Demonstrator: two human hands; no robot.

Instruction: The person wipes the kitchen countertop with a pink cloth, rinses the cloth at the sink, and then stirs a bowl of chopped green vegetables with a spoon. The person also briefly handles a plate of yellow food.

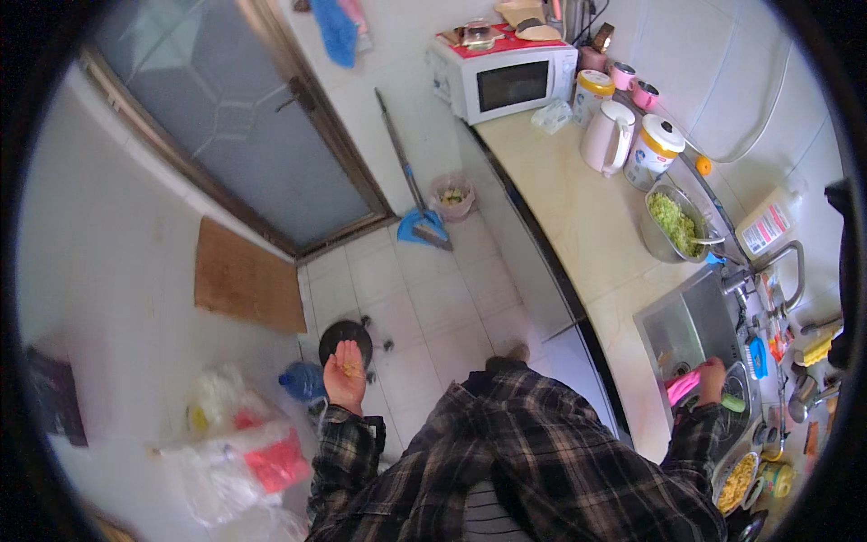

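My left hand (346, 377) is held out palm up over the floor, with small yellowish bits lying on the palm and the fingers extended. Behind it stands a round black stool or base (338, 335). My right hand (711, 381) is in the steel sink (704, 311), closed on a bright pink cloth or glove (683, 387). Beside that hand a green vegetable piece (733, 403) lies on a rack or strainer at the sink.
A steel bowl of shredded green vegetable (670, 217), a kettle (608, 139) and a microwave (515, 81) stand along the counter. A broom with a blue dustpan (413, 225), a waste bin (452, 198) and a blue water bottle (303, 381) are on the floor. Plastic bags (230, 467) are at left.
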